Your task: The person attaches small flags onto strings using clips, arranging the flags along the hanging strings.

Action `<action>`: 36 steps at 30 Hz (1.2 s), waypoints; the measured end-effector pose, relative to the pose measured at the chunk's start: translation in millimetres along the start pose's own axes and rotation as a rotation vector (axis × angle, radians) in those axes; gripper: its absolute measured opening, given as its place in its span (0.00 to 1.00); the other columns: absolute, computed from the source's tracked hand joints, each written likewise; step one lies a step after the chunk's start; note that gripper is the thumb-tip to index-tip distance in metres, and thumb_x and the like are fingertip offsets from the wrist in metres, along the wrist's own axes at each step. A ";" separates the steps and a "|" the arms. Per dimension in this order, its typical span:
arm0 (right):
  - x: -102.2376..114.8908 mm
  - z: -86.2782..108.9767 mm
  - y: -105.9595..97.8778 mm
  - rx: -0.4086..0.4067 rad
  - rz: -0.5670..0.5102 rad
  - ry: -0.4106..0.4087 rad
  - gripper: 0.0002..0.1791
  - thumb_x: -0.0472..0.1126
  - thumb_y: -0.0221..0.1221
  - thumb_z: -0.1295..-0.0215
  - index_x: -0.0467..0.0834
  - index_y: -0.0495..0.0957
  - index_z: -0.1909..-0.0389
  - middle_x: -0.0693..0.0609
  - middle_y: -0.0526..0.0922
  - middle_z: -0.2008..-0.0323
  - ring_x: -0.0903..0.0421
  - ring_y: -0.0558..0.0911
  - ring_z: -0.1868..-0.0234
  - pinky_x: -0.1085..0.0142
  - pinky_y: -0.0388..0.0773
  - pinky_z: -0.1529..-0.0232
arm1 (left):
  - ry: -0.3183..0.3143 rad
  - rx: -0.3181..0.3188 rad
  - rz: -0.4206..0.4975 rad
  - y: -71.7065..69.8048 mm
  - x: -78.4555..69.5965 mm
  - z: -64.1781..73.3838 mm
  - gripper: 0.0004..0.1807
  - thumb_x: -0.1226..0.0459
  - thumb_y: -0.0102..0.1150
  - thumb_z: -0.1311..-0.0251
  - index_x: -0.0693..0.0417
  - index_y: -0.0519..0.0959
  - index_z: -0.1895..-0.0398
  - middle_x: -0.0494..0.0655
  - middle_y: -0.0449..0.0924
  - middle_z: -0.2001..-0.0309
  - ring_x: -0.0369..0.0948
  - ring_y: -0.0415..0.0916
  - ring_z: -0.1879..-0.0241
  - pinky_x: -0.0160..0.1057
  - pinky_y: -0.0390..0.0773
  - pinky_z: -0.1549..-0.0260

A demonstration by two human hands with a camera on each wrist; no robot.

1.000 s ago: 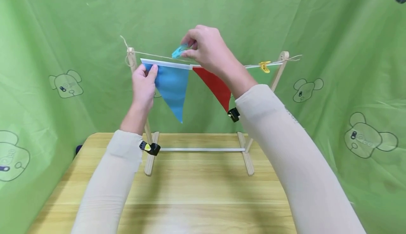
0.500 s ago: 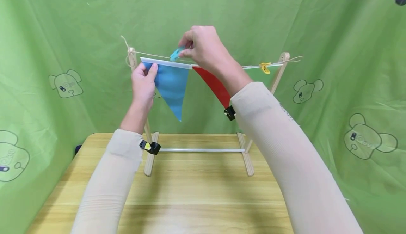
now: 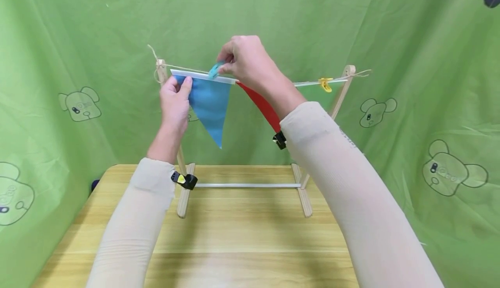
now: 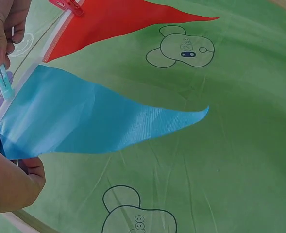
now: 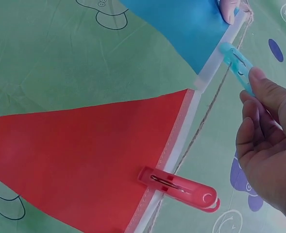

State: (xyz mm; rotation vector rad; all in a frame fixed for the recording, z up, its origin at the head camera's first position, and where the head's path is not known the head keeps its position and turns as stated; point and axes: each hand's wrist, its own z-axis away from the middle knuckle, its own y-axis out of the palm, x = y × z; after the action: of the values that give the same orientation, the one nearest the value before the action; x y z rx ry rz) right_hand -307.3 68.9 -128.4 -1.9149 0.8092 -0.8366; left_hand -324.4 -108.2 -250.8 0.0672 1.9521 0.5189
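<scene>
My left hand (image 3: 174, 103) pinches the upper left corner of a blue triangular pennant (image 3: 208, 106), which hangs point down from a white top strip. My right hand (image 3: 248, 62) pinches a light blue clothespin (image 5: 237, 65) by its handle end. The clothespin's tip overlaps the pennant's white strip, right at the twine (image 5: 206, 114). To the right hangs a red pennant (image 5: 99, 160), fixed to the twine by a red clothespin (image 5: 179, 187). In the head view my right hand and forearm hide much of the red pennant and its clothespin.
The twine runs between two wooden posts (image 3: 343, 90) standing on feet, joined low down by a pale rod (image 3: 248, 185). A yellow clothespin (image 3: 325, 84) grips the line near the right post. The stand is on a wood-grain table (image 3: 250, 236) before a green printed cloth (image 3: 129, 19).
My right hand has moved slightly left and down, bringing the light blue clothespin from above the twine onto the blue pennant's white strip. The left hand keeps its hold, almost still.
</scene>
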 end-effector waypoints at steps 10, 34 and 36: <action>0.0 -2.6 1.0 0.008 0.021 -0.005 0.12 0.42 0.68 0.32 0.40 0.88 0.53 0.48 0.86 0.55 0.57 0.80 0.58 0.71 0.81 0.54 | -0.002 -0.002 -0.007 2.0 -2.3 -0.1 0.04 0.66 0.59 0.27 0.56 0.82 0.58 0.43 0.81 0.59 0.37 0.77 0.56 0.37 0.79 0.47; -0.3 -10.7 8.6 0.023 0.074 -0.058 0.12 0.40 0.67 0.31 0.38 0.87 0.51 0.46 0.86 0.52 0.54 0.81 0.55 0.67 0.81 0.52 | 0.003 -0.031 -0.009 3.0 0.2 -4.1 0.05 0.66 0.60 0.28 0.50 0.82 0.64 0.41 0.80 0.64 0.36 0.75 0.60 0.34 0.77 0.53; 0.3 -11.0 8.9 0.026 0.084 -0.063 0.12 0.40 0.67 0.31 0.39 0.87 0.51 0.46 0.86 0.52 0.54 0.80 0.55 0.67 0.81 0.52 | 0.006 -0.035 -0.006 3.1 0.9 -4.6 0.05 0.66 0.61 0.28 0.51 0.82 0.65 0.41 0.80 0.64 0.36 0.75 0.61 0.34 0.76 0.54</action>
State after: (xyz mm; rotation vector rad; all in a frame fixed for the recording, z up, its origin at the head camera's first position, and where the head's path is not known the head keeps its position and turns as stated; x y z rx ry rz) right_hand -317.8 60.1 -131.9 -1.8623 0.8308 -0.7295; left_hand -329.4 -106.7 -248.8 0.0375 1.9478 0.5494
